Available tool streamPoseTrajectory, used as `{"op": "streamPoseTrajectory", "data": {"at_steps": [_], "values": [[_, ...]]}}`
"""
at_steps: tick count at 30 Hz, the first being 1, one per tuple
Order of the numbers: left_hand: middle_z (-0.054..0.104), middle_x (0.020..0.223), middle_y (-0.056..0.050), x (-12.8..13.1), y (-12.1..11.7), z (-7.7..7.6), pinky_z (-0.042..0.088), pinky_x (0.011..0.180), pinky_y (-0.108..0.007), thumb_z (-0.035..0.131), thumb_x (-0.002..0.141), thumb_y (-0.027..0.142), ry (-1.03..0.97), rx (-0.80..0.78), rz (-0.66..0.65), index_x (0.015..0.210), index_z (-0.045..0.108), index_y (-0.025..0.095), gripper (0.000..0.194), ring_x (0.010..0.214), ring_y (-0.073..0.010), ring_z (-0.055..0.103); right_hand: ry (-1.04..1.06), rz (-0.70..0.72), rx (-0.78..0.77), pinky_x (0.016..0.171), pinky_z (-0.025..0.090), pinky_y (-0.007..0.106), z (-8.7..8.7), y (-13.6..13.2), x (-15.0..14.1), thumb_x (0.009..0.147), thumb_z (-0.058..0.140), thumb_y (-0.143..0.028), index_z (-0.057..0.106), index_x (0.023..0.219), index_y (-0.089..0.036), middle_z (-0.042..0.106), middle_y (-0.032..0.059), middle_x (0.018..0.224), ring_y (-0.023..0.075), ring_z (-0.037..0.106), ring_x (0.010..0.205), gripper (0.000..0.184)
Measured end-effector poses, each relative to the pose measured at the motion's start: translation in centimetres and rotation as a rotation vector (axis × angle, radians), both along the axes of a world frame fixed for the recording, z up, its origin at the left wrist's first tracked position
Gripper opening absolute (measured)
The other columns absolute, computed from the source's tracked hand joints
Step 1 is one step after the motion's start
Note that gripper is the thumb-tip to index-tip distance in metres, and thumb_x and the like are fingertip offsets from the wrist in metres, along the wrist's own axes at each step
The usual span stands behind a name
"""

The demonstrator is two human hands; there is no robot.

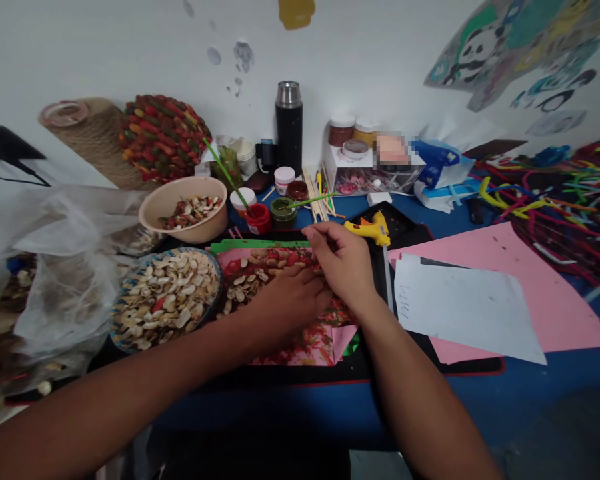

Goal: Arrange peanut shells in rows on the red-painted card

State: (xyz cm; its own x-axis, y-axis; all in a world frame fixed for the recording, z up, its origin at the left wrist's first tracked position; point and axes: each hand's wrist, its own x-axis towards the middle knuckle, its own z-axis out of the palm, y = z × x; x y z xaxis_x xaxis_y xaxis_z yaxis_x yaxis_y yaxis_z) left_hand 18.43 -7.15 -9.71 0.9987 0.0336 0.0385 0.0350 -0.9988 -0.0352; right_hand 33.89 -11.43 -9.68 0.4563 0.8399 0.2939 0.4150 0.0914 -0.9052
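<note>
1. Peanut shells (247, 283), some pale and some red, lie at the centre of the head view, on a paint-smeared pink sheet (317, 350).
2. Left hand (297, 300), entering from the lower left, is palm down over the sheet with its fingers bent among the shells; whether it has hold of one cannot be told.
3. Right hand (345, 263), entering from the lower right, is raised just beside it, with fingers curled and thumb close to the index finger. Whether anything is pinched there cannot be told.
4. Left of the sheet, a round basket (117, 310) holds many pale shells; above it, a beige bowl (183, 227) holds painted ones.
5. Above the sheet, near centre, stand a red paint jar (259, 225) and a green paint jar (283, 218), each with a green stick leaning in it. A black flask (289, 137) rises behind them.
6. Right of centre lies a yellow glue gun (375, 230).
7. Farther right, a white sheet (470, 307) overlaps pink paper (570, 317), below colourful pipe cleaners (530, 203).
</note>
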Motion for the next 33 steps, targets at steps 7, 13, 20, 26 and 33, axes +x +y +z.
{"op": "streamPoseTrajectory", "data": {"at_steps": [7, 13, 20, 26, 33], "values": [[0.076, 0.103, -0.009, -1.7, 0.8, 0.3, 0.051, 0.100, -0.045, 0.068, 0.098, 0.017, 0.024, -0.122, -0.018, 0.102, 0.074, 0.018, 0.007, 0.103, -0.0286, 0.068, -0.056, 0.020, 0.015, 0.070, 0.051, 0.032, -0.2, 0.0, 0.1, 0.103, 0.067, -0.040, 0.081, 0.100, -0.023, 0.079, 0.0027, 0.084, 0.0195, 0.068, 0.071, 0.023], [0.073, 0.099, -0.007, -3.9, 3.2, 2.1, 0.051, 0.089, -0.041, 0.066, 0.102, 0.022, 0.024, -0.240, 0.147, 0.097, 0.073, 0.018, 0.009, 0.094, -0.0260, 0.067, -0.083, 0.024, 0.006, 0.073, 0.051, 0.032, -0.2, -0.1, 0.1, 0.104, 0.066, -0.038, 0.082, 0.099, -0.023, 0.081, 0.0036, 0.088, 0.0205, 0.069, 0.074, 0.022], [0.075, 0.108, -0.007, -5.6, 2.7, 1.6, 0.051, 0.097, -0.041, 0.069, 0.102, 0.027, 0.063, -0.278, 0.110, 0.110, 0.076, 0.021, 0.012, 0.103, -0.0259, 0.068, -0.106, 0.049, -0.021, 0.069, 0.049, 0.030, -0.1, -0.1, 0.0, 0.103, 0.067, -0.035, 0.082, 0.100, -0.023, 0.079, 0.0026, 0.083, 0.0194, 0.067, 0.070, 0.020], [0.076, 0.106, -0.009, -4.8, 1.6, 0.5, 0.051, 0.097, -0.041, 0.063, 0.104, 0.022, 0.063, -0.219, 0.121, 0.103, 0.077, 0.018, 0.015, 0.104, -0.0260, 0.068, -0.125, 0.048, -0.042, 0.066, 0.046, 0.030, -0.2, -0.1, -0.1, 0.104, 0.067, -0.036, 0.081, 0.098, -0.022, 0.075, 0.0010, 0.078, 0.0183, 0.064, 0.068, 0.020], [0.080, 0.097, -0.003, -3.6, 0.8, 1.6, 0.053, 0.083, -0.033, 0.071, 0.099, 0.023, 0.142, -0.514, 0.175, 0.098, 0.082, 0.021, 0.011, 0.090, -0.0202, 0.073, -0.147, 0.062, -0.061, 0.067, 0.047, 0.030, 0.0, -0.1, -0.1, 0.104, 0.068, -0.037, 0.081, 0.099, -0.024, 0.079, 0.0016, 0.084, 0.0190, 0.067, 0.072, 0.019]]}}
